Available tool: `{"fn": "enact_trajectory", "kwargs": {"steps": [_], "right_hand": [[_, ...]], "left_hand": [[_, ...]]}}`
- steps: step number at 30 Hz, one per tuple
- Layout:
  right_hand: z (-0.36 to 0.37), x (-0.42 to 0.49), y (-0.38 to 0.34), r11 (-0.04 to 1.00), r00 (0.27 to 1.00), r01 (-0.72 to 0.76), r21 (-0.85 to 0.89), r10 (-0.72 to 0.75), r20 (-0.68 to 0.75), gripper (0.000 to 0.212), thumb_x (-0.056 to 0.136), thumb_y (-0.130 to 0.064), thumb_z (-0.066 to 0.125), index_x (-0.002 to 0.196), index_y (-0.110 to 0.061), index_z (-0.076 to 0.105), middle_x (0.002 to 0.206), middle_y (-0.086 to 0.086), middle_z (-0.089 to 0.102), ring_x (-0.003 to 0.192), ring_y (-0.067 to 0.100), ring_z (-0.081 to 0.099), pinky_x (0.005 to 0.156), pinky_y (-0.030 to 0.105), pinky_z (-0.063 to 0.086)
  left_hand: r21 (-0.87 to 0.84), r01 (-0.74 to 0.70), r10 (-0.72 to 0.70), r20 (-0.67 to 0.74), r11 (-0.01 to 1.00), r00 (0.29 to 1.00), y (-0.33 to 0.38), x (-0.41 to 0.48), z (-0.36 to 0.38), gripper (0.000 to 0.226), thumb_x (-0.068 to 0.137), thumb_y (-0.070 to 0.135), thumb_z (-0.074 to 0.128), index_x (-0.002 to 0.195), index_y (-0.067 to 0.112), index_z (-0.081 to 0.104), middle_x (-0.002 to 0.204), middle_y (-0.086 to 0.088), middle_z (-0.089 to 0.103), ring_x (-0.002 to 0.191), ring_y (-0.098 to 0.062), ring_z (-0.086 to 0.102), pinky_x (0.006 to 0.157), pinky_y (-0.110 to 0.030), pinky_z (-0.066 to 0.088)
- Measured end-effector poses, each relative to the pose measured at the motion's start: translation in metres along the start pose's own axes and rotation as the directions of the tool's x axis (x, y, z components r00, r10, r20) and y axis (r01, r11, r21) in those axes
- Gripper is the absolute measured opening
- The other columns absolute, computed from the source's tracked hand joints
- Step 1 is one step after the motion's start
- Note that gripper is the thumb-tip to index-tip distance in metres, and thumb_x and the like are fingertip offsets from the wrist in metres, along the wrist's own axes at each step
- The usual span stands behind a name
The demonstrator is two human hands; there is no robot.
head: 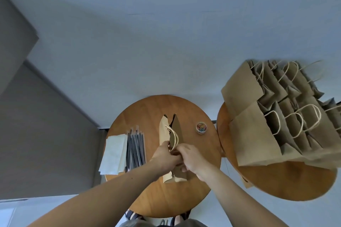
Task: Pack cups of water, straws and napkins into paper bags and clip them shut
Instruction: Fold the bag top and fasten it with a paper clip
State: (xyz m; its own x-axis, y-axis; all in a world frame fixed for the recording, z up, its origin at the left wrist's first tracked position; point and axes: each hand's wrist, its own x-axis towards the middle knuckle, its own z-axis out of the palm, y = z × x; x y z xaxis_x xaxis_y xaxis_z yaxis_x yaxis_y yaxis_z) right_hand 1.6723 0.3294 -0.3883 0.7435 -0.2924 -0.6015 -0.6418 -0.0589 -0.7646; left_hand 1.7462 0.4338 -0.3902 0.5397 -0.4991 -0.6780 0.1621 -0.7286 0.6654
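Head view: both hands meet at the top of a paper bag (177,129) standing on a round wooden worktop (166,195).
The left hand (164,158) and right hand (192,156) have fingers curled on the bag's upper edges beside its twine handle (175,137), pressing the near half of the mouth together; the far end gapes slightly. Whether either hand also holds a clip cannot be told. Left of the bag lie a stack of white napkins (114,153) and, touching it, wrapped straws (135,149). To the right, apart from the bag, stands a small tub of coloured paper clips (201,127). A second worktop (276,186) on the right carries rows of paper bags (258,134).
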Motion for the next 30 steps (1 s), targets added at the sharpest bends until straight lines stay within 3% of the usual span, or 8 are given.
{"fn": "enact_trajectory", "kwargs": {"steps": [4, 9, 13, 17, 20, 23, 25, 30], "right_hand": [[-0.008, 0.006, 0.010, 0.992, 0.999, 0.051, -0.117, -0.049, 0.025, 0.031, 0.095, -0.016, 0.043, 0.088, -0.030, 0.070, 0.082, -0.015, 0.064, 0.081, 0.010, 0.059, 0.066, 0.026, 0.049], [-0.041, 0.029, 0.013, 0.856, 0.969, 0.149, -0.496, -0.226, -0.100, 0.042, 0.096, -0.017, 0.055, 0.137, -0.020, 0.052, 0.137, -0.002, 0.057, 0.124, 0.017, 0.054, 0.103, 0.031, 0.044], [-0.060, 0.045, 0.003, 0.637, 0.857, 0.291, -0.713, -0.506, -0.102, 0.071, 0.090, -0.007, 0.060, 0.151, -0.021, 0.027, 0.155, 0.002, 0.031, 0.140, 0.022, 0.034, 0.109, 0.034, 0.036], [-0.073, 0.056, -0.003, 0.379, 0.848, 0.366, -0.850, -0.512, 0.137, 0.084, 0.086, 0.004, 0.059, 0.153, -0.029, 0.022, 0.163, -0.002, 0.011, 0.150, 0.022, 0.010, 0.115, 0.039, 0.031], [-0.078, 0.060, -0.002, 0.244, 0.899, 0.352, -0.904, -0.355, 0.255, 0.049, 0.091, -0.004, 0.055, 0.137, -0.021, 0.051, 0.144, -0.001, 0.046, 0.137, 0.024, 0.037, 0.105, 0.037, 0.041], [-0.082, 0.056, 0.002, 0.234, 0.928, 0.316, -0.919, -0.276, 0.249, 0.012, 0.094, -0.019, 0.052, 0.096, -0.015, 0.064, 0.083, -0.003, 0.058, 0.082, 0.020, 0.058, 0.066, 0.034, 0.048], [-0.084, 0.055, 0.007, 0.258, 0.930, 0.309, -0.915, -0.281, 0.235, 0.020, 0.096, -0.029, 0.053, 0.083, -0.015, 0.059, 0.066, -0.007, 0.047, 0.067, 0.017, 0.052, 0.053, 0.031, 0.036], [-0.087, 0.050, 0.024, 0.353, 0.926, 0.330, -0.876, -0.302, 0.227, 0.029, 0.098, -0.038, 0.052, 0.084, -0.014, 0.058, 0.070, -0.004, 0.052, 0.069, 0.018, 0.054, 0.058, 0.031, 0.035]], "left_hand": [[0.310, 0.091, -0.059, -0.112, 0.946, 0.992, 0.001, 0.006, 0.005, 0.026, 0.084, 0.034, 0.060, 0.102, 0.019, 0.049, 0.095, -0.002, 0.061, 0.084, -0.023, 0.064, 0.062, -0.031, 0.051], [0.554, 0.076, -0.006, -0.128, 0.829, 0.992, 0.001, 0.010, 0.004, 0.021, 0.096, 0.029, 0.043, 0.094, 0.013, 0.057, 0.095, -0.007, 0.063, 0.088, -0.028, 0.065, 0.067, -0.032, 0.051], [0.578, 0.023, 0.017, -0.064, 0.816, 0.998, -0.001, 0.013, -0.006, 0.019, 0.091, 0.019, 0.041, 0.086, 0.017, 0.059, 0.086, -0.005, 0.064, 0.075, -0.024, 0.063, 0.063, -0.031, 0.052], [0.688, -0.046, 0.086, -0.024, 0.724, 0.996, -0.001, 0.021, -0.024, 0.026, 0.095, 0.022, 0.042, 0.095, 0.021, 0.068, 0.090, 0.000, 0.069, 0.083, -0.019, 0.067, 0.073, -0.033, 0.059], [0.716, -0.072, 0.128, -0.024, 0.694, 0.991, 0.003, 0.027, -0.038, 0.029, 0.094, 0.024, 0.044, 0.103, 0.029, 0.072, 0.093, 0.003, 0.071, 0.085, -0.017, 0.067, 0.074, -0.033, 0.059], [0.694, -0.082, 0.154, -0.042, 0.715, 0.987, 0.006, 0.030, -0.045, 0.036, 0.094, 0.021, 0.043, 0.112, 0.033, 0.072, 0.094, 0.004, 0.071, 0.084, -0.017, 0.066, 0.066, -0.030, 0.054], [0.679, -0.076, 0.160, -0.062, 0.730, 0.985, 0.005, 0.031, -0.047, 0.033, 0.092, 0.021, 0.046, 0.112, 0.030, 0.071, 0.090, 0.004, 0.069, 0.081, -0.016, 0.064, 0.060, -0.027, 0.048], [0.646, -0.124, 0.232, -0.084, 0.753, 0.969, 0.001, 0.034, -0.038, 0.028, 0.084, 0.034, 0.063, 0.112, 0.036, 0.068, 0.095, 0.011, 0.071, 0.084, -0.011, 0.065, 0.067, -0.027, 0.054]]}}
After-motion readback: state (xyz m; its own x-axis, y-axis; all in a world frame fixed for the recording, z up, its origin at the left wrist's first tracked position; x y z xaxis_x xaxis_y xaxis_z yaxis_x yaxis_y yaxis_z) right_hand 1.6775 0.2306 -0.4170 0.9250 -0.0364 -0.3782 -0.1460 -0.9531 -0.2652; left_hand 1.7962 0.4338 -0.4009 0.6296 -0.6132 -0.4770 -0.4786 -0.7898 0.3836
